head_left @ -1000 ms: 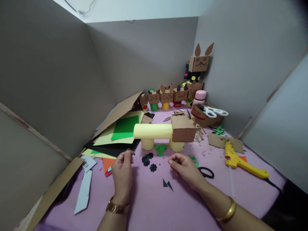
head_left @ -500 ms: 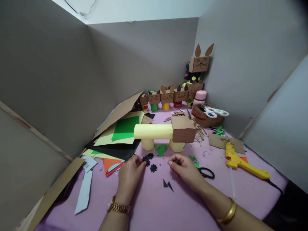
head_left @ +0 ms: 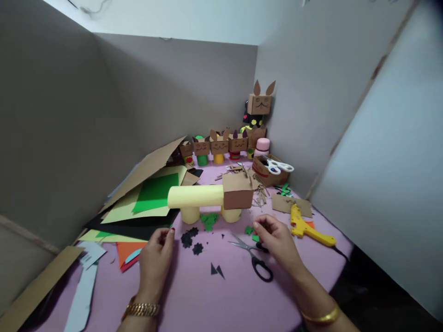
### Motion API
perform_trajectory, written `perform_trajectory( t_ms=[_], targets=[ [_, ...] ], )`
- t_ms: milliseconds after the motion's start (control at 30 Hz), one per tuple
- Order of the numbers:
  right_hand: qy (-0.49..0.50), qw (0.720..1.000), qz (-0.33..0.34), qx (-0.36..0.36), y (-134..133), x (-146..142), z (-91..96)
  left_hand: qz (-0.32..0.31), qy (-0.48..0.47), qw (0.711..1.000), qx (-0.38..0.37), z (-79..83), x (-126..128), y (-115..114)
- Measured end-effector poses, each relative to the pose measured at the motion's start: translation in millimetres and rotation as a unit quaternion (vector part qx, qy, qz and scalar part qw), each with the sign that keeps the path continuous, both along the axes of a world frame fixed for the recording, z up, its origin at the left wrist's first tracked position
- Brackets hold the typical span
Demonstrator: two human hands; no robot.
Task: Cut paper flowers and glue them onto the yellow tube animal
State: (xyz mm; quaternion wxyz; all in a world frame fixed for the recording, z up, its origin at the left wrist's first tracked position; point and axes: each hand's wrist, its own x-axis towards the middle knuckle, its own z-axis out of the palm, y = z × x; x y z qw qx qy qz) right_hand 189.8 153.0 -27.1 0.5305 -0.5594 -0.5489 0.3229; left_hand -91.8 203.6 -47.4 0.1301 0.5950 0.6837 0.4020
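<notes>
My left hand (head_left: 157,258) rests on the purple table, its fingers curled and its thumb and forefinger pinched just left of two black paper flowers (head_left: 190,236). My right hand (head_left: 277,243) is curled too, its fingertips over small green paper bits (head_left: 249,229). What either pinch holds is too small to see. Black-handled scissors (head_left: 255,259) lie open just left of my right hand. Behind both hands stands a paper animal with a yellow tube body (head_left: 195,196) and a brown box head (head_left: 238,191). Two black triangles (head_left: 217,270) lie between my wrists.
Coloured paper sheets and cardboard (head_left: 145,203) are piled at the left. A yellow glue gun (head_left: 306,228) lies at the right with its cord off the edge. A small box with white scissors (head_left: 272,168) and a row of cardboard figures (head_left: 218,145) stand at the back. Grey walls enclose the table.
The view has swung right, so everything sits further left. My left hand drew back from the black flowers. My right hand moved right and uncovered the scissors.
</notes>
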Motion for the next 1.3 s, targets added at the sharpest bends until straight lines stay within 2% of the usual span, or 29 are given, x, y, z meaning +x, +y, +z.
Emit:
perform_trajectory(
  t_ms=[67,133,233,333,600,700,800,900,1000,1167,1300],
  targets=[
    [-0.148,0.989,-0.028,-0.001,-16,17,-2.8,-0.001,0.0,1.0,-0.005,0.6,1,0],
    [-0.256,0.967,-0.006,-0.018,-32,27,-9.8,-0.001,-0.003,1.0,-0.015,1.7,1,0],
    [-0.316,0.947,0.047,-0.031,-48,28,-21.3,0.01,-0.014,0.999,-0.033,3.8,1,1],
    [-0.333,0.941,0.061,-0.024,-51,22,-24.8,0.019,-0.014,0.999,-0.044,6.1,-1,2],
    [-0.346,0.93,0.12,-0.033,-51,21,-18.1,0.042,-0.025,0.996,-0.074,6.3,-10,6],
    [-0.311,0.942,0.117,-0.042,-58,33,-22.9,0.029,-0.037,0.996,-0.071,3.4,-12,7],
    [-0.255,0.962,0.079,-0.058,-62,51,-28.2,0.023,-0.043,0.997,-0.066,1.9,-14,7],
    [-0.232,0.97,0.003,-0.071,-57,67,-31.8,0.035,-0.031,0.998,-0.046,2.1,-15,5],
    [-0.254,0.963,-0.054,-0.075,-40,73,-31.1,0.03,-0.032,0.999,-0.018,2.0,-14,1],
    [-0.32,0.942,-0.075,-0.068,-5,68,-20.0,0.006,-0.024,1.0,-0.004,2.7,-10,-4],
    [-0.386,0.915,-0.094,-0.075,12,64,-16.6,-0.01,-0.037,0.999,-0.014,3.1,-9,-6]
  ],
)
